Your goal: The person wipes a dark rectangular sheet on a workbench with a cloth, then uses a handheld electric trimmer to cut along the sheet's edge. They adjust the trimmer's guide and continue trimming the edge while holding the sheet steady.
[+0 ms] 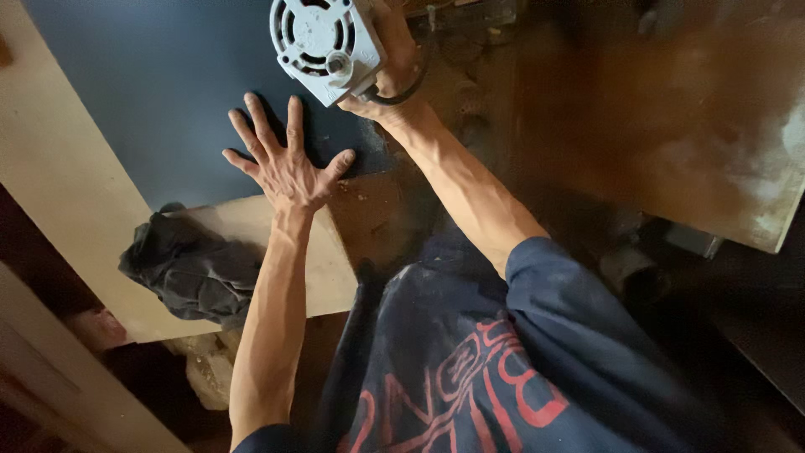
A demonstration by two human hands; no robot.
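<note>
I see the left hand (285, 172) pressed flat, fingers spread wide, on the dark blue panel (159, 84). Palm sits right at the panel's near edge, where the panel meets the pale board (59, 193) under it. That grip is apart, clamped on nothing, only bearing down.

Right hand (390, 71) is just beyond and to the right of the left fingertips. Its grip is wrapped tight around the grey power tool (323, 46), vented round housing facing up at me, black cord (407, 92) looping off by the wrist. Tool sits over the panel's right edge. I cannot tell if its working face touches the panel; the housing hides it.

My judgement for doing this well: keep the flat hand loading the panel so it does not slide or chatter, keep those fingertips well apart from the tool, keep the cord behind the wrist and away from the tool.

Near the left forearm, on the pale board, lies a crumpled dark cloth (189, 264). Right of the tool hand is a dusty brown worktop (671, 126).

Containers: none in view, nothing to report inside any.
</note>
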